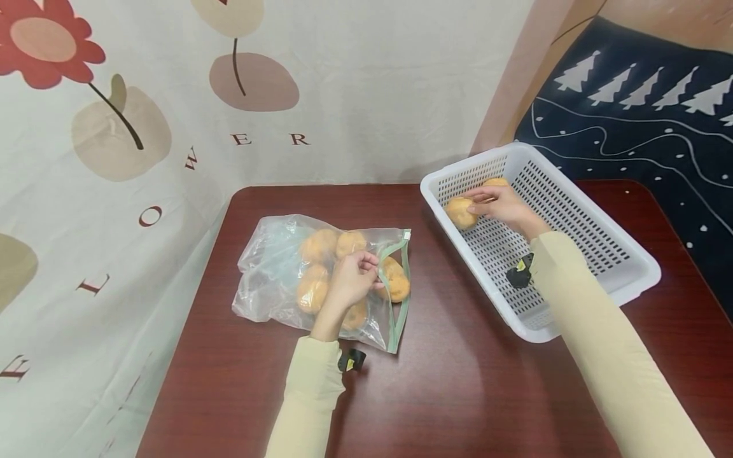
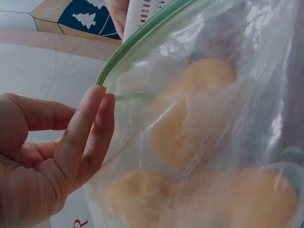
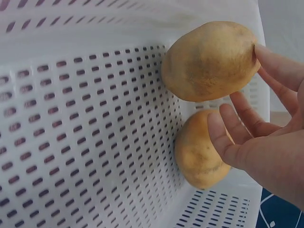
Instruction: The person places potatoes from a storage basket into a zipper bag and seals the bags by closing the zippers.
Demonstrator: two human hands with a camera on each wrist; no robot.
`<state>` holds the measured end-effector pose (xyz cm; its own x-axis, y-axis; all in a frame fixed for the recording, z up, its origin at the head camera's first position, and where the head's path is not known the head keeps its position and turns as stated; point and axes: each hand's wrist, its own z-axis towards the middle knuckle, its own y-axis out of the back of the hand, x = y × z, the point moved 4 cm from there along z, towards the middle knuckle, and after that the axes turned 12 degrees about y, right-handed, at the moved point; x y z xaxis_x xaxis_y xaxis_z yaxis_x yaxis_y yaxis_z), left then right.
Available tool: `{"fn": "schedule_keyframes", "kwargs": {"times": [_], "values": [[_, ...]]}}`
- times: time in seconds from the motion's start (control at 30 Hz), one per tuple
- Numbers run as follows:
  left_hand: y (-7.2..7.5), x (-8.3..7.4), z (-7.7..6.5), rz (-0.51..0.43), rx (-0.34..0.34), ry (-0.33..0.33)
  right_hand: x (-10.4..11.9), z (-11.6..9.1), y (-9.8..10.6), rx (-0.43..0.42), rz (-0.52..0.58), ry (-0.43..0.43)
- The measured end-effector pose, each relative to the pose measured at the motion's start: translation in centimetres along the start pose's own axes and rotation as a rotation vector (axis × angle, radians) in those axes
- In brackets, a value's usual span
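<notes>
Pinches with the left hand (image 1: 352, 277) the green rim (image 1: 403, 318) of a clear zip bag (image 1: 269, 280), with potatoes (image 1: 313, 289) inside on both sides of this grip. Farther, holds with the right hand (image 1: 501, 207) one end of a potato (image 1: 460, 215), inside the white perforated basket (image 1: 590, 210). In right wrist view, points lengthwise away from the fingertips (image 3: 261, 50); in head view, looks almost round. Just beyond, has for neighbour a second potato (image 3: 194, 152), mostly covered in head view, almost whole in right wrist view.
</notes>
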<state>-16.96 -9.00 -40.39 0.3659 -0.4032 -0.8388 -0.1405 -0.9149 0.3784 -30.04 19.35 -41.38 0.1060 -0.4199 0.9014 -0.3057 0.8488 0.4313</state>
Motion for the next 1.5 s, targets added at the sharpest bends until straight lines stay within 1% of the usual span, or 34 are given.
{"fn": "schedule_keyframes", "kwargs": {"times": [0.2,0.43,0.77,1.03,1.27,1.5], "values": [[0.0,0.0,-0.1,-0.007,0.001,0.001,-0.3,-0.3,0.8,-0.022,-0.008,0.006],[0.0,0.0,-0.1,0.007,-0.001,0.006,-0.8,-0.9,1.3,-0.028,0.044,-0.029],[0.0,0.0,-0.1,0.007,-0.004,0.001,-1.4,-1.6,2.1,-0.058,0.077,-0.050],[0.0,0.0,-0.1,0.003,-0.003,0.001,-1.8,-2.0,2.4,-0.057,0.048,-0.069],[0.0,0.0,-0.1,-0.008,0.001,0.007,-2.1,-2.2,2.6,-0.082,0.080,-0.066],[0.0,0.1,-0.1,-0.014,-0.001,0.001,-2.7,-2.5,2.6,-0.092,0.018,-0.114]]}}
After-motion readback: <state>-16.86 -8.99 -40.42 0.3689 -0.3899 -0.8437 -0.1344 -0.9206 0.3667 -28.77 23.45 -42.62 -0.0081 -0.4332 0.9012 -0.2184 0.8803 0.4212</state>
